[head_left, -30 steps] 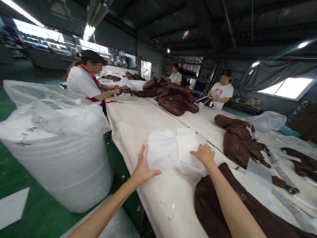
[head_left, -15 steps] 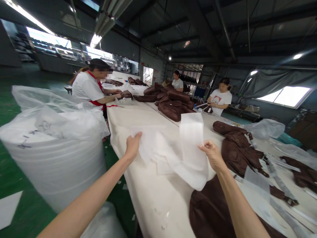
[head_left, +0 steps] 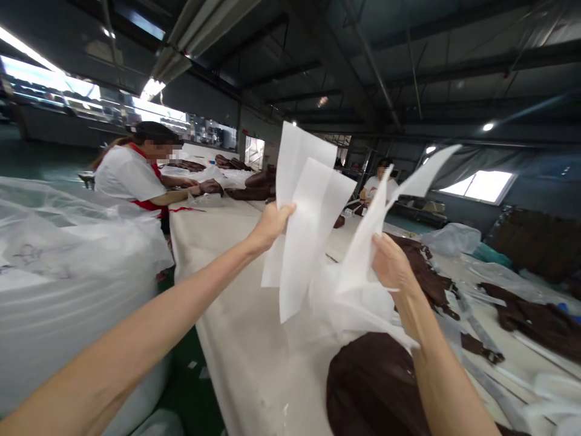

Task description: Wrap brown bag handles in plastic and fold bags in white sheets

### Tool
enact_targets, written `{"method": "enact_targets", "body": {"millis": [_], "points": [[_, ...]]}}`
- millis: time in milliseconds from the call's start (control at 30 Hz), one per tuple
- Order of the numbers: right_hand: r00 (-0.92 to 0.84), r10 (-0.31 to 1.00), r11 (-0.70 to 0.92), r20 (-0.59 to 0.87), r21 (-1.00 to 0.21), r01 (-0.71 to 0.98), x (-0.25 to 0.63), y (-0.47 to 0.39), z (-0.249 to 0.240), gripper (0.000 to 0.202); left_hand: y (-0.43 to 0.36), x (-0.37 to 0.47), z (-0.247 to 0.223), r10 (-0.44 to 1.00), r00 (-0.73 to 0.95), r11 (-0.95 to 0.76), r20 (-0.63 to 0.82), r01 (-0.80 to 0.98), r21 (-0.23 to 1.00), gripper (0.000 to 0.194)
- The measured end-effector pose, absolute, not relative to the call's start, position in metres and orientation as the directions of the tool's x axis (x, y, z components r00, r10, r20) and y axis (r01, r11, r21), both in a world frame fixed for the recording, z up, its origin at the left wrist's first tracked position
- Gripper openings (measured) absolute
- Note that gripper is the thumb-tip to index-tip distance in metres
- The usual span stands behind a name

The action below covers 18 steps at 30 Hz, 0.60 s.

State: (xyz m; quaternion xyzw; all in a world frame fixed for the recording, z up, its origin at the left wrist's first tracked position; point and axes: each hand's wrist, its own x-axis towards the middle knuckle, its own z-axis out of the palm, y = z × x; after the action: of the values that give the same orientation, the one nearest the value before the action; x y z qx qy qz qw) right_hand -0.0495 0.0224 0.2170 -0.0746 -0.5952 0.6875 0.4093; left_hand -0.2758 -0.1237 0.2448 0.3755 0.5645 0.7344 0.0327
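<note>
Thin white foam sheets (head_left: 302, 233) hang in the air over the table (head_left: 245, 357), fanned into several strips. My left hand (head_left: 273, 225) pinches them at their left side, thumb on top. My right hand (head_left: 391, 261) is closed on more white sheets (head_left: 365, 242) at the right, one strip of which sticks up toward the upper right. Between the hands the lower parts are crumpled and blurred. A dark brown leather bag (head_left: 370, 384) lies under the sheets near the table's front, partly hidden by my right forearm.
A large plastic-wrapped white roll (head_left: 82, 290) stands left of the table. A co-worker in a white shirt (head_left: 124, 172) handles a brown item at the far left edge. More brown bags (head_left: 540, 321) and clear plastic (head_left: 454, 238) lie on the right.
Both hands have risen, lifting the white sheets from low over the table and spreading them upward. The view has turned somewhat to the right.
</note>
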Motion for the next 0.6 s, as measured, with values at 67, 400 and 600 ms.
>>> {"method": "enact_targets", "body": {"millis": [67, 400, 600], "points": [[-0.666, 0.613, 0.062, 0.426, -0.865, -0.497, -0.067, 0.022, 0.227, 0.039, -0.11, -0.249, 0.257, 0.572, -0.638, -0.392, 0.516, 0.34, 0.855, 0.041], [-0.095, 0.602, 0.729, 0.793, -0.595, -0.339, -0.054, 0.087, 0.297, 0.028, -0.062, -0.174, 0.319, 0.727, -0.149, -0.652, 0.67, 0.155, 0.742, 0.039], [-0.528, 0.632, 0.3, 0.568, -0.807, -0.509, 0.005, 0.088, 0.308, 0.043, -0.001, -0.147, 0.326, 0.723, -0.239, -0.652, 0.648, 0.075, 0.755, 0.022]]}}
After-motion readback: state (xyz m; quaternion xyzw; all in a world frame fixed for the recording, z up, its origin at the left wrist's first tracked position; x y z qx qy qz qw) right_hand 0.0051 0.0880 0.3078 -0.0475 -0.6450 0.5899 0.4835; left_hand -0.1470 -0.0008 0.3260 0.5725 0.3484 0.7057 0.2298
